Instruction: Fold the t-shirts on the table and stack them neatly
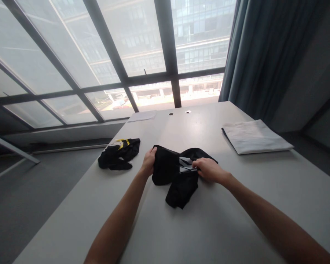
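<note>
A black garment (166, 167) with a white or grey patch near its middle lies bunched on the white table (154, 234). Its left edge is pinched by my left hand (149, 162), fingers closed on the cloth. Over the pale patch, my right hand (207, 169) has its fingers closed on the garment's right part. Dark folds stick out behind that hand and toward me. What kind of garment it is cannot be made out.
A second black garment (119, 154) with yellow and white markings lies crumpled near the table's left edge. Folded white cloth (255, 137) rests at the right. A flat white item (142, 116) and two round cable holes (171, 114) are at the far end, before the windows.
</note>
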`<state>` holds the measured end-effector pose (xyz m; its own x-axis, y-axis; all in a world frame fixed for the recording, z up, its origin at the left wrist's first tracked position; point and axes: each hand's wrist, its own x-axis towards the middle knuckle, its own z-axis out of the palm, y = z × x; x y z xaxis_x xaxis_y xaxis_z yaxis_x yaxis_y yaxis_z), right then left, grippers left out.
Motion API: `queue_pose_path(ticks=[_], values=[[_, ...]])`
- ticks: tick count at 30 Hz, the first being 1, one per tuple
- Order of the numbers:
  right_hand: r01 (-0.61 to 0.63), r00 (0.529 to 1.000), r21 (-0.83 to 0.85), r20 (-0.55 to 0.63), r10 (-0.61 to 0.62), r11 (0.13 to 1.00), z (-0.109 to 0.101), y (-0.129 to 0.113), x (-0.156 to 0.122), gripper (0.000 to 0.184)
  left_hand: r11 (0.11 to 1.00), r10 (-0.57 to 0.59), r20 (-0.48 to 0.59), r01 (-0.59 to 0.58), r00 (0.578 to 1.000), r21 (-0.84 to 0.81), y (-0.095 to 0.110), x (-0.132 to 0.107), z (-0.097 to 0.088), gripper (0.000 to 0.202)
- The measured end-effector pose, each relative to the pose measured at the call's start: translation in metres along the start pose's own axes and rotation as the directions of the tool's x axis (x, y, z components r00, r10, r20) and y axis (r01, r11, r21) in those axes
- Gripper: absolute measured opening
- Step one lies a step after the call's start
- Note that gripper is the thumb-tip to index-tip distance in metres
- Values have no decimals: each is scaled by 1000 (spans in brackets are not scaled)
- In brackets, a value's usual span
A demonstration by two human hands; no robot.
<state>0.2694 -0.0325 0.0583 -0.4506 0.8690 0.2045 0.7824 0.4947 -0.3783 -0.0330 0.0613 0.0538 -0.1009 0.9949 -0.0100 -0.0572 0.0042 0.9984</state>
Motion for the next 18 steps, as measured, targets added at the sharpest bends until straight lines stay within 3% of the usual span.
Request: queue_pose_path(ticks=[5,10,15,18], values=[[-149,985,-107,-101,138,983,-12,19,5,30,995,-30,-215,9,976,-101,11,12,-16,21],[-317,938,-185,-208,278,930,-31,40,7,29,993,-24,-338,-15,941,-113,28,17,-32,14],[-396,895,-175,-295,335,902,-36,56,5,28,990,-3,-394,-54,919,-133,32,19,-40,16],[-387,904,-172,-263,337,906,-33,59,4,27,997,18,-351,-41,936,-58,30,19,-40,18]])
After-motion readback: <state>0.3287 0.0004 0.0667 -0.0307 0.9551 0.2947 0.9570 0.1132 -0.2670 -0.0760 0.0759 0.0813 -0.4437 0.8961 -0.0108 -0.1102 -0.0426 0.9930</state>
